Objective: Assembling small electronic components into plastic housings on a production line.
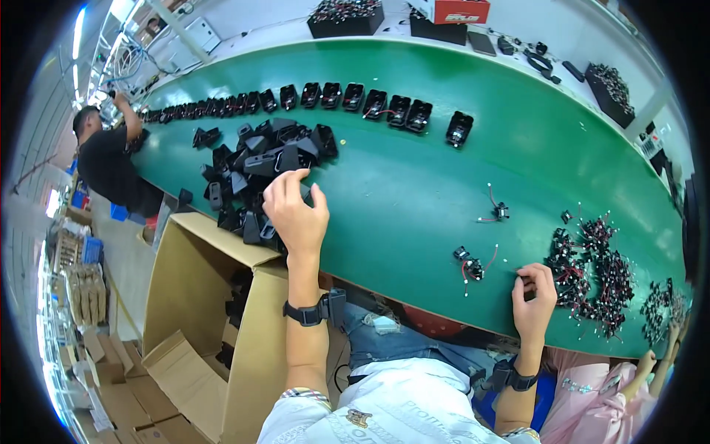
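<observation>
The left hand [296,218] is hovering at the near right edge of a pile of black plastic housings [260,164], its thumb and fingers standing wide with a gap showing between them; whether a fingertip is touching a housing, I cannot tell. The right hand [535,292] is curling loosely over the counter [392,214], just left of a heap of small wired parts [614,277]; its bent fingers are hiding the palm, so I cannot tell whether it is holding anything. One wired part [474,269] is lying left of the right hand, and another [501,212] is lying farther back. Beyond the pile, a row of open black shells [353,97] is curving along, with a single shell [459,129] sitting apart at its right end. An open cardboard box [255,362] is standing by the near edge. At the far left, a person in black [111,159] is raising an arm
</observation>
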Tool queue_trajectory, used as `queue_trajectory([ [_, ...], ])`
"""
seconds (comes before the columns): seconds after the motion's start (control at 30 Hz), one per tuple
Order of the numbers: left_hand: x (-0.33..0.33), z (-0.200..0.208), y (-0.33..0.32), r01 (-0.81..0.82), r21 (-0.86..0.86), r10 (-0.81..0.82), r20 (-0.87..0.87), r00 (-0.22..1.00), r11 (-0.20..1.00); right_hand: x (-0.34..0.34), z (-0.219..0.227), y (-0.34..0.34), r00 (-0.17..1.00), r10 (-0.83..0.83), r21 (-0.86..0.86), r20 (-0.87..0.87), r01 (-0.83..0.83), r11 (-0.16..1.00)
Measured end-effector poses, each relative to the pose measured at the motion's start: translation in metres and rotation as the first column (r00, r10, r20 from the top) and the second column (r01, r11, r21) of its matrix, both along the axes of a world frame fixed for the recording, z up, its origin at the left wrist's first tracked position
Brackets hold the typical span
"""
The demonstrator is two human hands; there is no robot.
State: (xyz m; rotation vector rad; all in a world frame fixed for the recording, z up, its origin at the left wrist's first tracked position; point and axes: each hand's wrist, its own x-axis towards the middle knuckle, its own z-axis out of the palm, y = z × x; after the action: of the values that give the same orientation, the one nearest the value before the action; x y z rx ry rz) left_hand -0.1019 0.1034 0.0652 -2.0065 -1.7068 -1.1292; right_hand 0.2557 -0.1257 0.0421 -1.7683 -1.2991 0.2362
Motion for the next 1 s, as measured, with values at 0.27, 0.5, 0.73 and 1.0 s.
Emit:
queue_trajectory([
  [0.27,-0.01,-0.023,0.001,-0.244,-0.185,0.203,-0.215,0.955,0.952,-0.001,-0.017,-0.008,0.943,-0.03,-0.006,-0.33,0.03,1.0],
  [0.5,0.059,-0.015,-0.033,0.186,-0.285,-0.225,-0.112,0.968,0.94,-0.008,-0.02,-0.012,0.875,-0.001,0.1,-0.485,0.056,0.993],
  [0.73,0.107,-0.023,-0.099,0.616,-0.211,-0.584,0.198,0.788,0.759,-0.017,-0.008,0.002,0.998,-0.052,0.039,-0.021,0.053,0.998],
  [1.0,0.116,-0.032,-0.134,0.576,-0.195,-0.543,0.198,0.816,0.794,-0.018,-0.005,0.003,0.992,-0.114,0.033,0.047,0.112,0.993],
])
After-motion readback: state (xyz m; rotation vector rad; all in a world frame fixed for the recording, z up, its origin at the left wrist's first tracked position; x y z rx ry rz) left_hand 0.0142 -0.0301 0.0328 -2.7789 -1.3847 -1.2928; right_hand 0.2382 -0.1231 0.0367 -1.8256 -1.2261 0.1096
